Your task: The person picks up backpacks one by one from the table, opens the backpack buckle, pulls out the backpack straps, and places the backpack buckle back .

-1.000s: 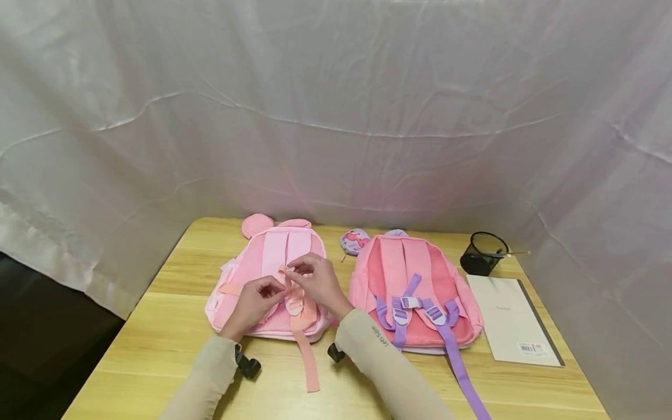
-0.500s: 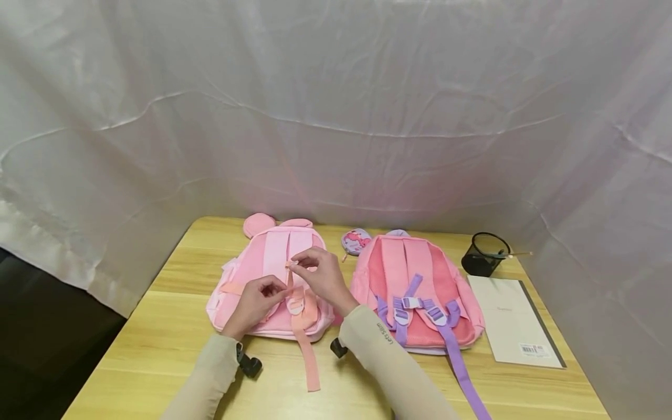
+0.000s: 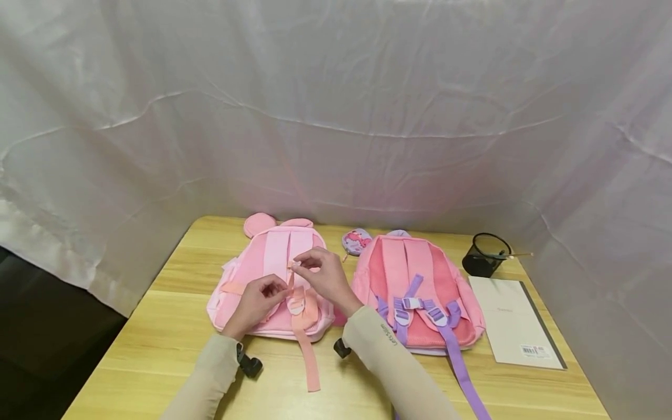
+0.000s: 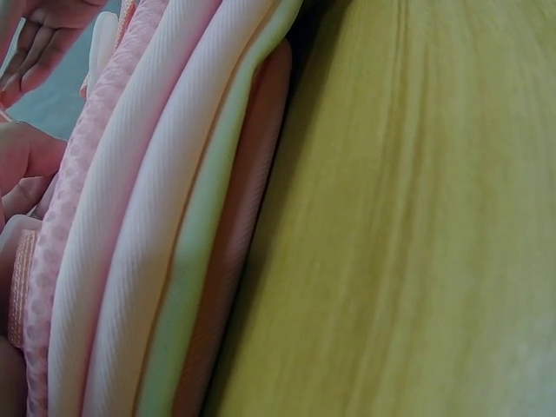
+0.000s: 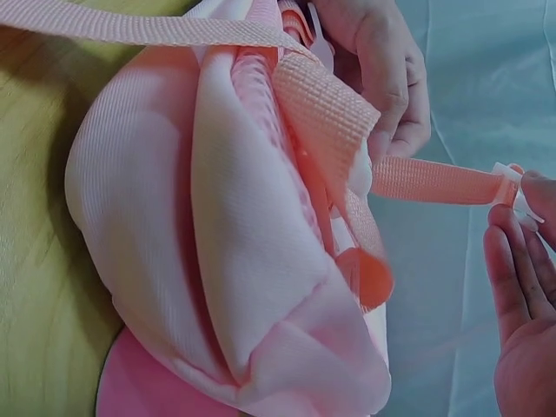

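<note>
In the head view, a light pink backpack [image 3: 247,268] lies on the table at left, straps upward. My right hand [image 3: 325,277] is over it, thumb and fingertips pinching a white plastic buckle [image 5: 512,193] on a peach strap [image 5: 434,181], clearest in the right wrist view. Lower down, my left hand [image 3: 257,303] holds the other end of this strap against the bag; its fingertips are partly hidden. The strap runs straight between both hands. Another peach strap [image 3: 308,364] hangs from a white adjuster [image 3: 296,305] toward the table's front.
Right of it lies a second pink backpack [image 3: 420,262] with purple straps [image 3: 459,370] and a small round purple pouch [image 3: 357,241]. A cream notebook [image 3: 511,321] and a black mesh pen cup [image 3: 484,256] are farther right. Grey curtains [image 3: 336,116] surround the wooden table [image 3: 147,350].
My right hand has shifted slightly up and to the right with the buckle, and the strap now looks straighter. The left hand has barely moved.
</note>
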Tool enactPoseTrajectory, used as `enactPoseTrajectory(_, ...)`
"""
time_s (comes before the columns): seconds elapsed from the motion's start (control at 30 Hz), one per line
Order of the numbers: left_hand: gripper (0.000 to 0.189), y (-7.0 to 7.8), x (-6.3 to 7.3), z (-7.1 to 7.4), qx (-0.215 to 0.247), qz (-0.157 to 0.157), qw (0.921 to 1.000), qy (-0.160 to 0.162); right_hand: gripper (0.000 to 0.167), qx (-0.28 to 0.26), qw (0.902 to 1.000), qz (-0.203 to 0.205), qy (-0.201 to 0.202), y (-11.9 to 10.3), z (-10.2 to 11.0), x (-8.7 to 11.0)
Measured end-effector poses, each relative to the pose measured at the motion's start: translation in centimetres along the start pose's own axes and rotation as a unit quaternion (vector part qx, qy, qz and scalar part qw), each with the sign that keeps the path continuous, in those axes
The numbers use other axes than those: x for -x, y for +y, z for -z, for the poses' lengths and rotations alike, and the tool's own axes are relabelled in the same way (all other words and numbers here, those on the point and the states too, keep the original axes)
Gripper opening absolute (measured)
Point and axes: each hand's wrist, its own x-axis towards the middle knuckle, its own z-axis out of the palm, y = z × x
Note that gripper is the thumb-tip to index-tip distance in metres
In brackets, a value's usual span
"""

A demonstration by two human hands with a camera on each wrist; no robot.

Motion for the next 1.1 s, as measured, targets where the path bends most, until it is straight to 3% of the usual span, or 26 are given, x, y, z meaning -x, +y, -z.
enactPoseTrajectory(0.23, 0.01, -0.3, 0.3, 0.0, 0.004, -0.004, 1.0, -0.001, 0.015, -0.005, 0.9999, -0.002, -0.009, 0.4, 0.7, 0.2)
enactPoseTrajectory(0.67, 0.01, -0.1, 0.0, 0.0, 0.001, 0.021, 0.9998, 0.005, 0.015, -0.014, 0.9995, -0.026, -0.011, 1.9, 2.4, 0.8)
enactPoseTrajectory(0.9, 0.009, 2.5, 0.5, 0.2, -0.007, 0.004, 1.0, 0.002, 0.016, -0.001, 0.9993, -0.033, -0.02, 2.2, 3.2, 1.1)
enactPoseTrajectory(1.1, 0.011, 0.0, 0.0, -0.1, -0.016, 0.013, 0.9997, 0.01, 0.016, 0.0, 0.9988, -0.042, -0.023, 3.0, 3.6, 1.4)
